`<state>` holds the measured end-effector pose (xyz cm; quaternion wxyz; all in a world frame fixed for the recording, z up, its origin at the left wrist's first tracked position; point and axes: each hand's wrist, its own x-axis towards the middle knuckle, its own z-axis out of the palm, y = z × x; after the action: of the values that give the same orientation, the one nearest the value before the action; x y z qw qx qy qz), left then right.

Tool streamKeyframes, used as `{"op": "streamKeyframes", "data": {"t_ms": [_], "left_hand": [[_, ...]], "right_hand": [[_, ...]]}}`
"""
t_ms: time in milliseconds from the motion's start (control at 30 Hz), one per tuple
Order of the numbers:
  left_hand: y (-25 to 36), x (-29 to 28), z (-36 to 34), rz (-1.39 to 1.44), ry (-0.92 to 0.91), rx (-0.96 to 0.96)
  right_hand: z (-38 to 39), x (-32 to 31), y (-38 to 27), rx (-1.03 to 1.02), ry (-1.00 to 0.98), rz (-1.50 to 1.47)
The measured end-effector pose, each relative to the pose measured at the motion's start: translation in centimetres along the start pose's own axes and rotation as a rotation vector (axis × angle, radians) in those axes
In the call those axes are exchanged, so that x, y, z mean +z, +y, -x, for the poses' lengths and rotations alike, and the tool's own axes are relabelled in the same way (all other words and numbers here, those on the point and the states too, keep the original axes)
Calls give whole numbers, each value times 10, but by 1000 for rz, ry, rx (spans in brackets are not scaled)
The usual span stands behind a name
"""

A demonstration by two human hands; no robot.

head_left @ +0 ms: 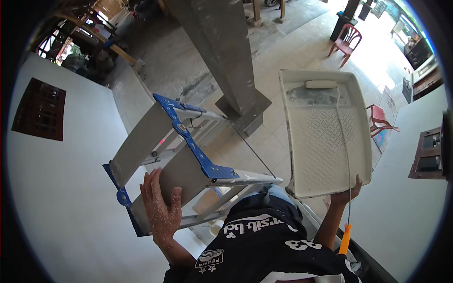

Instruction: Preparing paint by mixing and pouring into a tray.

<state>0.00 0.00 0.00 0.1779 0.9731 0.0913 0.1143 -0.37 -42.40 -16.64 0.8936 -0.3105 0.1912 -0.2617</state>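
My left hand (pixel 161 202), speckled with pale paint, rests against the top of a folding stepladder (pixel 188 174) with its fingers stretched out. The ladder has grey top panels and blue hinged brackets (pixel 186 137). On the right, my right hand (pixel 347 192) grips the near edge of a cream paint tray (pixel 306 177), and part of its fingers is hidden under it. A paint roller (pixel 321 84) lies in the tray's far end, over a patch of thin wet paint. Its long wire stem runs back past my right hand to an orange handle (pixel 346 239).
A grey square pillar (pixel 222 52) with a wide base rises beyond the ladder. Pale walls stand on the left (pixel 71 188) and right (pixel 406 221). Red plastic chairs (pixel 347 41) are on the tiled floor (pixel 269 127) below. A cord (pixel 252 150) stretches beside the ladder.
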Motion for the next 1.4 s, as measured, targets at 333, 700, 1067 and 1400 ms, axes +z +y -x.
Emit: {"op": "streamKeyframes", "data": {"t_ms": [333,700,1067,1400], "left_hand": [[-17,0,-5,-88,-33,113],[-25,4,1,-218,-129,73],[5,5,-1,-60,-80,41],[-45,3,26,-34,-1,75]], "right_hand": [[-57,-11,21,-51,227,51],[-75,-31,36,-84,230,50],[-83,-66,90,-55,221,14],[-64,-186,185,-64,395,-33]]}}
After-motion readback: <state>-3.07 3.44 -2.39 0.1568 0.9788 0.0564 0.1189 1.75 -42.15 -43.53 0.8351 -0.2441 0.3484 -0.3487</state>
